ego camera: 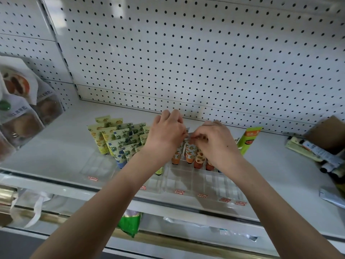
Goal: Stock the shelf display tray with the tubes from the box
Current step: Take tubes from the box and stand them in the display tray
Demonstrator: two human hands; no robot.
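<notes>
As the right hand pinches an orange tube by its top — left hand curled, grip hidden — slotting into the tray seems underway; next, seat it upright.

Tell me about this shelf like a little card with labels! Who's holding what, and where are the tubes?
place: white shelf
left hand: pinches the top of the orange tube
right hand: pinches the same top
orange tube: cap down in the clear tray
patterned tubes: yellow and blue, standing at the tray's left
brown box: far right on the shelf
</notes>
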